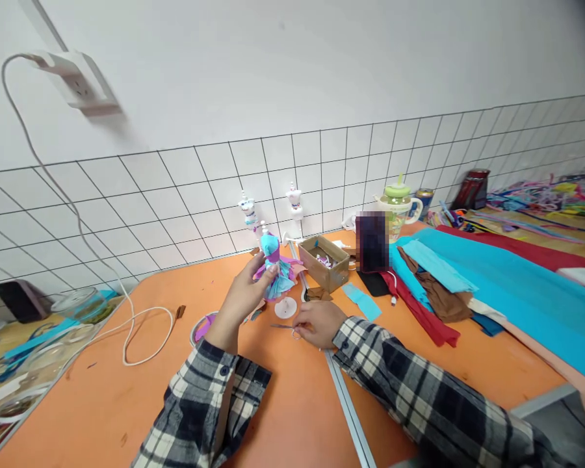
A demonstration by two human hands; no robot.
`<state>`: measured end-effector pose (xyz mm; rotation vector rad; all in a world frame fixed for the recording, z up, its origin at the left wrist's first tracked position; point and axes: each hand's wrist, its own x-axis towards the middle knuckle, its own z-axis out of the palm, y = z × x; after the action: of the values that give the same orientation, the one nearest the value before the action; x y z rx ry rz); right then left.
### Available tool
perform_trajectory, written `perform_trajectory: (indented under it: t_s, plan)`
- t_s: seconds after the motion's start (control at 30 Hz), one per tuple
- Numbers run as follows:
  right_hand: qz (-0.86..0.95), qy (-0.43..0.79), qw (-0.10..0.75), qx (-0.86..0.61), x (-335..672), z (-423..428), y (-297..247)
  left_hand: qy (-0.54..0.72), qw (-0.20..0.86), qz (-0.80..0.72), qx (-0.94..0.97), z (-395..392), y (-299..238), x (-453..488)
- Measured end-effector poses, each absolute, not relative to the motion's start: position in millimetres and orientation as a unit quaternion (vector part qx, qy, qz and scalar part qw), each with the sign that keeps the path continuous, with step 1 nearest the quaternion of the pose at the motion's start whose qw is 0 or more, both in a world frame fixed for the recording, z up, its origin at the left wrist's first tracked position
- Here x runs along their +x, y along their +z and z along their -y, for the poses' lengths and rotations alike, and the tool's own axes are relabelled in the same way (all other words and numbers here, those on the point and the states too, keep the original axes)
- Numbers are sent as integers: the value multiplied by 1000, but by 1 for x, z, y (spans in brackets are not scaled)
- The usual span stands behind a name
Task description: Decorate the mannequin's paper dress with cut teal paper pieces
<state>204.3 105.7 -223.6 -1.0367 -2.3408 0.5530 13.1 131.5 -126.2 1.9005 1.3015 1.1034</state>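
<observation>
My left hand (247, 286) is closed around the side of a small dress form (270, 246) wearing a blue and purple paper dress (283, 276). The form stands upright, with its round white base (285, 307) just below the skirt. My right hand (319, 323) rests low over the table, fingers closed on a small pair of scissors (283, 326). Their blades point left, toward the base, and one finger loop shows under my fingers. Two more small dress forms, one on the left (247, 211) and one on the right (295, 201), stand behind by the wall.
A cardboard box (332, 278) with scraps stands right of the dress form. Beyond it are a blurred-out upright screen (372, 242) and a green-lidded cup (397, 201). Blue sheets (497, 279) cover the right side. A white cable (129, 325) loops at left, near a tape roll (195, 335).
</observation>
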Motion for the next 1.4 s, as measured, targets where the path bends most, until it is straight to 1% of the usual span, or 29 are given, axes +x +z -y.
perform_trajectory:
  t_s: [0.1, 0.2, 0.27, 0.33, 0.4, 0.53, 0.6, 0.67, 0.73, 0.8, 0.9, 1.07, 1.27, 1.33, 1.4]
  plan:
    - [884, 159, 202, -390, 207, -107, -224, 466, 219, -516, 685, -125, -123, 1]
    - [893, 126, 171, -398, 211, -106, -223, 545, 136, -530, 635, -114, -126, -25]
    - [895, 113, 161, -401, 212, -106, -221, 539, 95, -560, 623, -106, -133, -49]
    - [894, 107, 156, -406, 214, -105, -219, 482, 59, -603, 634, -98, -143, -75]
    - [893, 106, 153, -410, 215, -104, -218, 396, 44, -625, 671, -91, -154, -94]
    - [897, 96, 147, -405, 206, -97, -215, 174, 4, -597, 783, -84, -174, -104]
    - [903, 84, 166, -387, 191, -89, -213, 96, -25, -617, 780, -84, -182, -99]
    - [908, 77, 200, -360, 167, -80, -212, 54, -32, -653, 755, -84, -187, -95]
    - [910, 69, 209, -351, 139, -74, -214, 35, -25, -670, 741, -84, -191, -96]
    - [904, 52, 197, -377, 114, -73, -217, 31, -11, -669, 743, -83, -192, -100]
    - [896, 37, 156, -413, 92, -81, -223, 23, 21, -665, 746, -81, -192, -109]
    - [898, 37, 145, -413, 92, -89, -227, 10, 42, -669, 742, -79, -192, -121]
    - [930, 26, 121, -347, 108, -72, -227, 2, 40, -674, 738, -80, -192, -124]
    - [935, 35, 111, -335, 115, -66, -226, 17, 34, -663, 748, -79, -189, -120]
    - [935, 43, 107, -335, 121, -61, -225, 62, 13, -642, 764, -76, -183, -112]
